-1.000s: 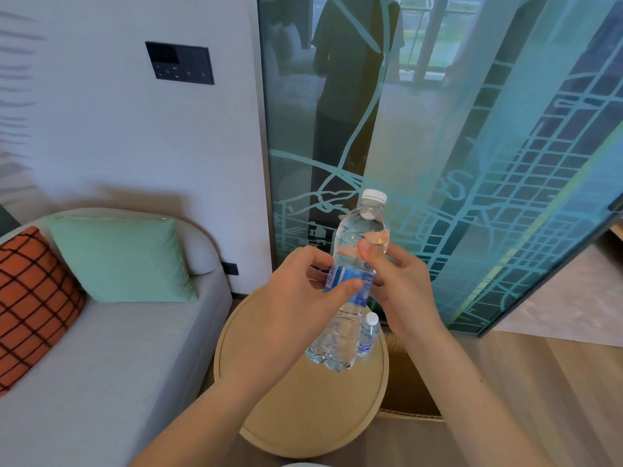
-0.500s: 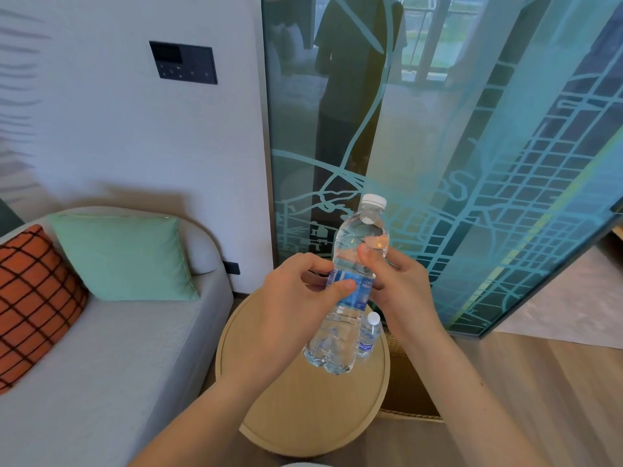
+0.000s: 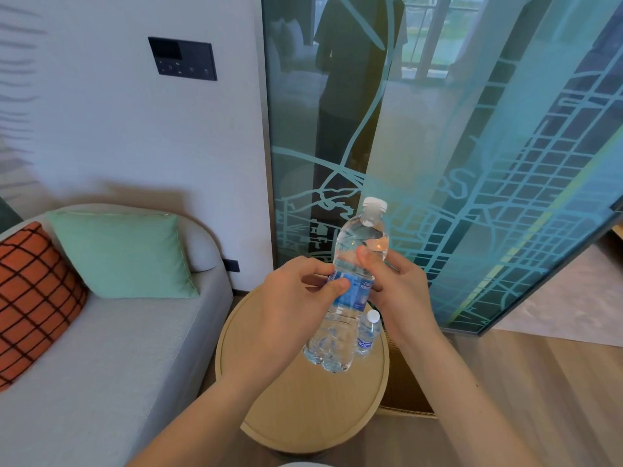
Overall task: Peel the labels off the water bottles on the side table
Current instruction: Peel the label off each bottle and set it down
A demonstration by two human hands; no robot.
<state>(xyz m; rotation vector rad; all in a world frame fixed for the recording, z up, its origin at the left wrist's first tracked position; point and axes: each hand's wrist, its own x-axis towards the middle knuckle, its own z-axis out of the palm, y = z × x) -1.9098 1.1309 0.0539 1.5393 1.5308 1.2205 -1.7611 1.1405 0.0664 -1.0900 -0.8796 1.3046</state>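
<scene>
A clear water bottle (image 3: 340, 328) with a white cap is held up, tilted, above the round wooden side table (image 3: 303, 409). Its blue label (image 3: 354, 293) wraps the middle. My right hand (image 3: 401, 291) grips the bottle from the right, thumb across its upper part. My left hand (image 3: 293, 308) holds it from the left, thumb pressed on the label's left edge. A second, smaller bottle (image 3: 369, 332) with a blue label stands upright on the table behind the held one.
A grey sofa (image 3: 101, 365) with a green cushion (image 3: 124, 254) and an orange checked cushion (image 3: 30, 291) lies left of the table. A patterned glass panel (image 3: 472, 163) rises behind. Wooden floor and a pale rug (image 3: 566, 308) lie to the right.
The bottle and both hands stay almost where they were; my left thumb shifts slightly on the label's edge.
</scene>
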